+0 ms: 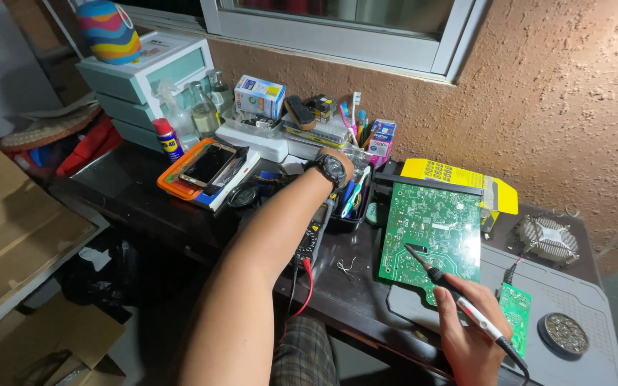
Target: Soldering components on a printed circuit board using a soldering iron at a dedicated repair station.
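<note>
My right hand (470, 332) grips a black and red probe (452, 289) like a pen, its metal tip touching the lower left part of a large green circuit board (434, 229) that lies on the dark desk (144, 193). My left arm stretches forward across the desk, a black wristwatch (330, 169) on the wrist. My left hand (345, 163) is bent down into a clear container of pens and tools (355, 189), mostly hidden behind the wrist. A multimeter (312, 236) with red and black leads lies under my forearm.
A small green board (515, 307) and a round tin (565, 333) rest on a grey case (574, 300) at right, behind them a metal heatsink (548, 239). A phone (207, 164) on an orange tray, a spray can (169, 139), bottles, boxes and a drawer unit (144, 78) crowd the back left.
</note>
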